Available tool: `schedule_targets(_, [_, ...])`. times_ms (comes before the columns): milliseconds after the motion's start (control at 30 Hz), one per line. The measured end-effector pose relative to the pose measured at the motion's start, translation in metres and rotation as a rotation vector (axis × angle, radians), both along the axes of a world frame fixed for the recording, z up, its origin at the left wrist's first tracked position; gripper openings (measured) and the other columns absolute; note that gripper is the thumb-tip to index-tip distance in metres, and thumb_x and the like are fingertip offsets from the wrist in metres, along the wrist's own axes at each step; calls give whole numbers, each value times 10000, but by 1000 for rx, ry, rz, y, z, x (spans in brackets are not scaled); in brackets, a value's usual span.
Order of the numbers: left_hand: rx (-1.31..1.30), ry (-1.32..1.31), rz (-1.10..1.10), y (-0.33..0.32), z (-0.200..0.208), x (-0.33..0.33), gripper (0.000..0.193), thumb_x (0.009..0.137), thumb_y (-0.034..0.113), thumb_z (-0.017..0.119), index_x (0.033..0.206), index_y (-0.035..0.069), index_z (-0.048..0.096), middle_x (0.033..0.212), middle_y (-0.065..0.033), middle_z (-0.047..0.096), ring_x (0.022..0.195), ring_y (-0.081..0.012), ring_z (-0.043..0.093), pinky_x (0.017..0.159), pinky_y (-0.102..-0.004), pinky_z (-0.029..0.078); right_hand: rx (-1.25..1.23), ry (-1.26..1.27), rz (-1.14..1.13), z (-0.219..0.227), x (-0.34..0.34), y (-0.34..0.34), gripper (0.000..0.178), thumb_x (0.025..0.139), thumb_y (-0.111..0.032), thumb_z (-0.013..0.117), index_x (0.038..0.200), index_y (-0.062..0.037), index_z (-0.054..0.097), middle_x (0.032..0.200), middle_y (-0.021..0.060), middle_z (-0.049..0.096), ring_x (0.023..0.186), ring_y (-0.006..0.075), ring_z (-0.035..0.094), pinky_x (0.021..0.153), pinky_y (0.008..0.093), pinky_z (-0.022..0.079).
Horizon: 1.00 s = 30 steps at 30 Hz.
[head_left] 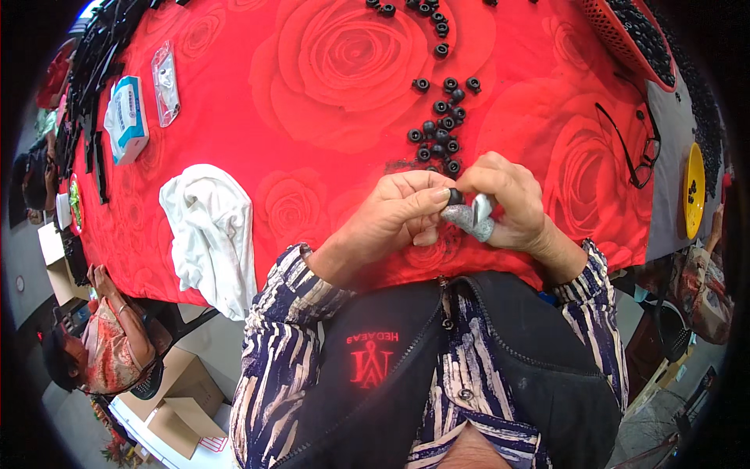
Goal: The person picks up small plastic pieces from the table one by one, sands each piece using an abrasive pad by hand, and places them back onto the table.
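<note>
My left hand (402, 207) pinches a small black round part (455, 197) between thumb and fingers, close to the table's near edge. Against its right side my right hand (508, 199) is closed, with fingers bent. A grey speckled covering (473, 223), perhaps a wrap on the right thumb, shows between the hands. Beside it is a pale grey piece (483, 206); whether it is worn or held I cannot tell. Just beyond my hands lies a loose group of similar black round parts (441, 137), several with a hole in the top.
A red rose-patterned cloth (328, 94) covers the table. At left lie a white cloth (207, 227), a tissue pack (127, 121), a clear plastic case (165, 82) and black strips (98, 86). Rightward are eyeglasses (642, 162), a red basket (617, 39) and a yellow plate (694, 211). People sit nearby.
</note>
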<state>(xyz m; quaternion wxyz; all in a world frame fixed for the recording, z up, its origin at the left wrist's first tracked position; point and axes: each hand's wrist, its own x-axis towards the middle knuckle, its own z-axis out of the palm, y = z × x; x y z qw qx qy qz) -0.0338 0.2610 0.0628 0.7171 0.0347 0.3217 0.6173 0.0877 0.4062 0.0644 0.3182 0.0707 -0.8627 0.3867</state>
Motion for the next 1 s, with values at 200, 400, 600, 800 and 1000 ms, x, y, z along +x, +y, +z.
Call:
schedule_targets(200, [86, -113, -116, -4, -2, -3, 213, 903, 229, 549, 919, 16, 561, 687, 10, 494, 536, -54, 403, 469, -206, 322, -329, -211, 215, 12, -1, 6, 308, 651, -140, 782, 849, 10, 599, 699, 75, 567, 584, 170, 541, 496, 271, 410])
schedule_targets(400, [68, -78, -117, -3, -2, 0, 223, 906, 237, 544, 857, 20, 558, 676, -10, 512, 521, -71, 440, 454, -214, 335, -257, -274, 182, 12, 2, 8, 296, 652, -144, 773, 859, -31, 596, 685, 57, 524, 571, 182, 526, 474, 296, 387])
schedule_targets(600, [70, 26, -67, -6, -6, 1, 259, 917, 259, 526, 818, 22, 559, 668, -20, 527, 520, -79, 464, 457, -211, 363, -280, -235, 110, 11, 0, 3, 268, 657, -136, 765, 831, -36, 588, 685, 55, 523, 555, 188, 514, 467, 297, 388])
schedule_targets(800, [-15, 102, -79, -4, 3, 1, 290, 920, 276, 520, 814, 13, 584, 696, -38, 568, 540, -74, 497, 475, -202, 400, -148, -222, 104, 9, 4, 6, 270, 653, -112, 753, 846, -35, 581, 692, 60, 527, 554, 187, 519, 464, 296, 394])
schedule_targets(1000, [9, 122, -87, -5, -1, -3, 269, 918, 254, 526, 857, 1, 594, 708, -39, 575, 553, -79, 516, 478, -206, 409, -197, -190, 72, 9, 0, 2, 268, 638, -89, 739, 845, -30, 580, 678, 66, 516, 543, 206, 525, 459, 304, 402])
